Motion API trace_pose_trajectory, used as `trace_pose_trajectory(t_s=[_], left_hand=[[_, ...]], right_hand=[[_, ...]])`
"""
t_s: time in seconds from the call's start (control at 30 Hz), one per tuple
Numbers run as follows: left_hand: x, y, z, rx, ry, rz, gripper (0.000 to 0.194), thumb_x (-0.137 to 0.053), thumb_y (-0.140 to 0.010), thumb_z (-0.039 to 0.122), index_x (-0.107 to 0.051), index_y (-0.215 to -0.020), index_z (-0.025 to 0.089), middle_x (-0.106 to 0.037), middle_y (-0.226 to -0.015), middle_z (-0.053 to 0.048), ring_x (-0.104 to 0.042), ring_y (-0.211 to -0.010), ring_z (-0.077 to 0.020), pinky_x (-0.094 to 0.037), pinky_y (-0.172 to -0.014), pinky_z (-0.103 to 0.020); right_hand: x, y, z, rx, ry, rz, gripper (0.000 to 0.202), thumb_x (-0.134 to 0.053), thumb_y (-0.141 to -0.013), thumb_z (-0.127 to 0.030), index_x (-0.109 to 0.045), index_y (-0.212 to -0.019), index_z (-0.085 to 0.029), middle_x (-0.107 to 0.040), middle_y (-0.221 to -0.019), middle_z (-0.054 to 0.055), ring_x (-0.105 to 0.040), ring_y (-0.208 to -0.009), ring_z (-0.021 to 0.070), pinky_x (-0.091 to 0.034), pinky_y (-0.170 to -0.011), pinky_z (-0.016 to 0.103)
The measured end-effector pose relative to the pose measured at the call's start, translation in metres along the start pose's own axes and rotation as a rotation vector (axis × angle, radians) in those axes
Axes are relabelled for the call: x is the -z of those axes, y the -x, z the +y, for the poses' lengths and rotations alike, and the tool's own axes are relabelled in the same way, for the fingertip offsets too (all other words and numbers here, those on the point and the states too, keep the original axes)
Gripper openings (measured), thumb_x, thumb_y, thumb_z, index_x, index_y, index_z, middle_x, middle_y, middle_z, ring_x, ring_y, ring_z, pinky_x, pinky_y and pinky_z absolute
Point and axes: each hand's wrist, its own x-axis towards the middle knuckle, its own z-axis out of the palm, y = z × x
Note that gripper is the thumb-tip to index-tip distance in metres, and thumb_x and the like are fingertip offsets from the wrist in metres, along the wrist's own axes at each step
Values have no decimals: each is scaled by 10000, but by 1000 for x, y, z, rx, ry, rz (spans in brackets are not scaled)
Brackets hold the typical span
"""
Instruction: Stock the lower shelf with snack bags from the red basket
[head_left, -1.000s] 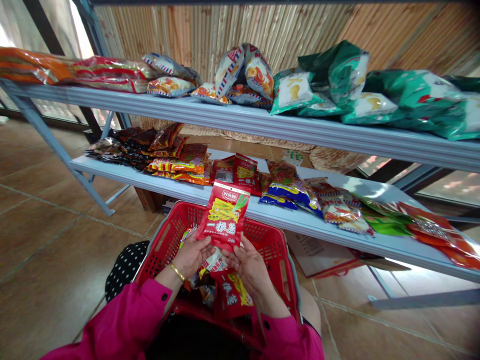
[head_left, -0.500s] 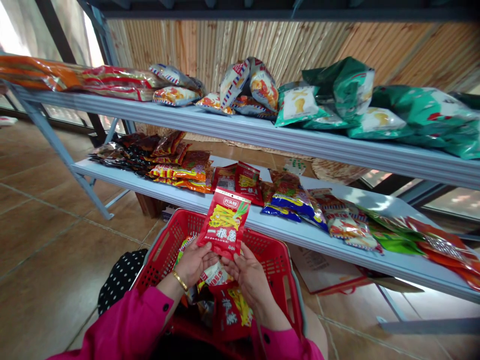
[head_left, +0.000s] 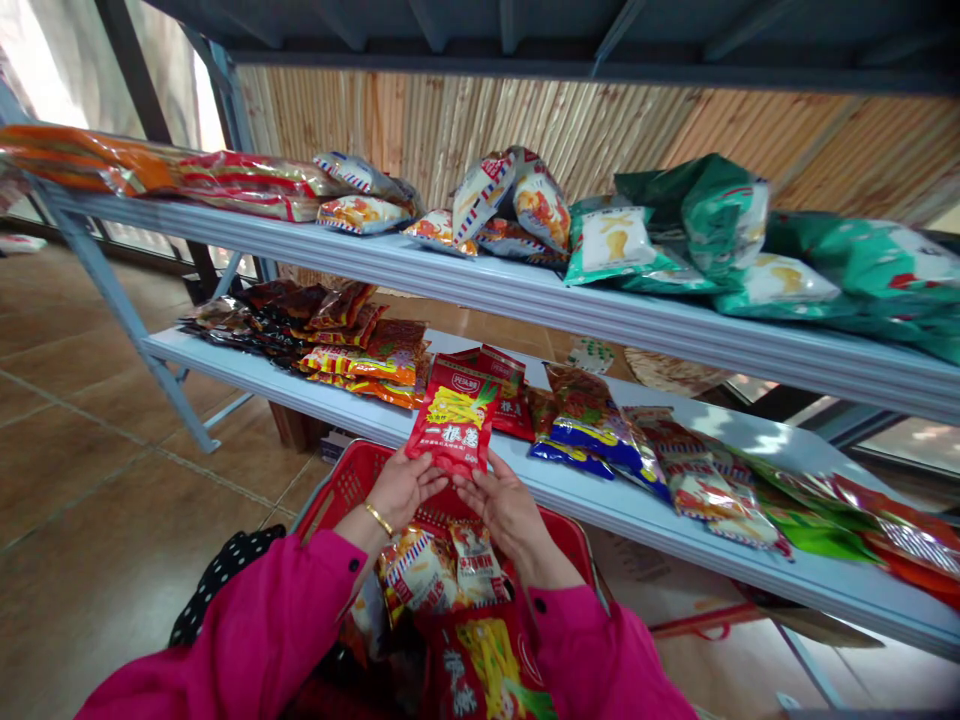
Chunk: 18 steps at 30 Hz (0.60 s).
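A red snack packet (head_left: pixel 454 415) with yellow strips printed on it is held by its bottom edge between both hands, in front of the lower shelf. My left hand (head_left: pixel 405 487) pinches its lower left corner, and my right hand (head_left: pixel 501 500) grips the lower right. Just behind it, similar red packets (head_left: pixel 511 390) stand on the lower shelf (head_left: pixel 360 398). Below my hands is a red basket (head_left: pixel 574 540) containing white snack bags (head_left: pixel 420 572) and another red packet (head_left: pixel 487 665).
Dark and orange packets (head_left: pixel 367 350) lie left on the lower shelf; blue-edged bags (head_left: pixel 592 420) and green and orange packets (head_left: pixel 817 530) lie right. The upper shelf (head_left: pixel 450 270) bears white bags and green bags (head_left: pixel 690 220). A cardboard box (head_left: pixel 667 590) is underneath.
Both hands have moved the red packet forward, away from the basket and up to the lower shelf's packets. More of the basket's contents shows. The view has tilted up slightly.
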Motion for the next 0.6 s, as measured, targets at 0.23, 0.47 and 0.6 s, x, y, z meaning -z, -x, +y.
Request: trace_pose_trajectory(t_s=[0.23, 0.47, 0.6], left_hand=[[-31, -63, 17, -44, 66, 134, 217, -697, -780, 175, -489, -834, 195, -632, -735, 16, -617, -617, -91, -516, -613, -223], [-49, -106, 20, -47, 109, 200, 180, -621, -834, 185, -444, -809, 201, -588, -712, 23, -590, -609, -80, -491, -619, -207], [-54, -111, 20, -62, 154, 169, 153, -552, -849, 106, -451, -779, 197, -583, -738, 15, -593, -648, -80, -495, -686, -228]], right_hand=[[-19, -71, -30, 30, 33, 101, 549, -681, -683, -23, -538, -1176, -219, -676, -598, -32, -698, -550, 165, -560, -490, 231], [-26, -116, -41, 27, 70, 158, 433, -641, -731, -19, -541, -1114, -193, -654, -567, -34, -647, -441, 137, -535, -414, 208], [-28, -125, -44, 16, 67, 171, 392, -655, -730, -14, -547, -1056, -203, -662, -605, -19, -654, -470, 146, -567, -461, 251]])
